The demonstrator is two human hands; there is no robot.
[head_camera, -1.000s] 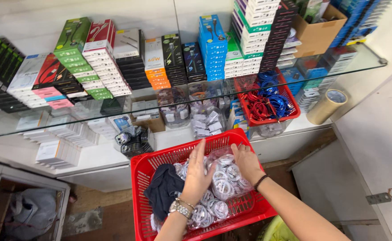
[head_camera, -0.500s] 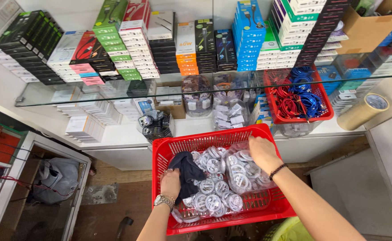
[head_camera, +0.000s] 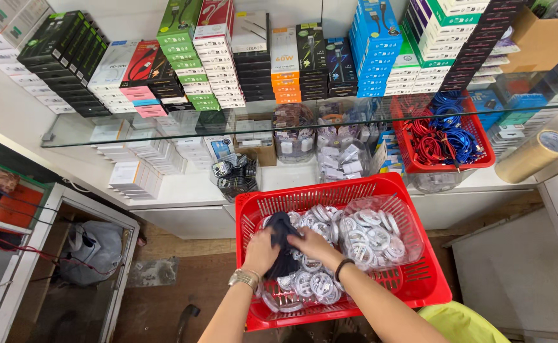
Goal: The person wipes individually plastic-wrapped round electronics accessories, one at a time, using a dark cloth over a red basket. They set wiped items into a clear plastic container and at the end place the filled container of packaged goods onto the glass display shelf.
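Both hands work inside a large red slotted plastic basket (head_camera: 419, 286) that sits low in front of a white counter (head_camera: 183, 190). The left hand (head_camera: 261, 251), with a metal watch (head_camera: 244, 278) on its wrist, is closed on a dark navy piece of cloth (head_camera: 282, 227) near the basket's left wall. The right hand (head_camera: 314, 244), with a dark band (head_camera: 341, 268) on its wrist, lies just beside the left one and also grips the cloth, its fingers curled into the fabric. The cloth lies between and partly under the two hands, its upper end rising toward the basket's far-left corner. It rests on a heap of coiled white cables in clear plastic bags (head_camera: 361, 235), which fills the basket from its middle to its right wall and near edge. A glass shelf (head_camera: 164, 127) above the counter carries stacked product boxes (head_camera: 215, 63) in green, white, black, orange and blue. At the shelf's right end stands a smaller red basket of red and blue cables (head_camera: 441, 136), with a roll of brown packing tape (head_camera: 533, 155) near it.
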